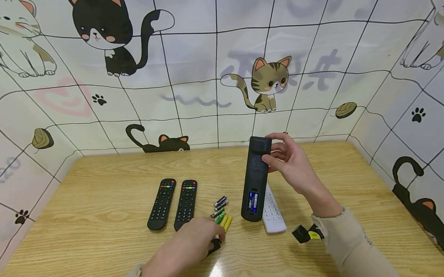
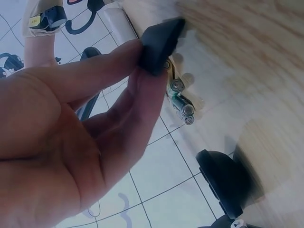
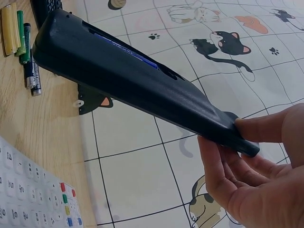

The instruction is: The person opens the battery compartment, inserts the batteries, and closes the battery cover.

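A black remote control (image 1: 256,170) is held up by its top end in my right hand (image 1: 295,167), thumb on its back and fingers on the other side. Its back faces me, and the uncovered battery compartment holds blue batteries (image 1: 253,201). Low over the table, my left hand (image 1: 198,239) pinches a small black battery cover (image 2: 160,45) between thumb and fingers. Just beyond that hand lie several loose batteries (image 1: 221,204), some dark, some green or yellow. In the right wrist view, the remote's compartment shows a strip of blue battery (image 3: 128,51).
Two black remotes (image 1: 162,204) lie buttons up on the wooden table (image 1: 107,215), left of the batteries. A white remote (image 1: 274,214) lies partly behind the held one. Cat-patterned cloth (image 1: 195,89) walls the table at the back and sides.
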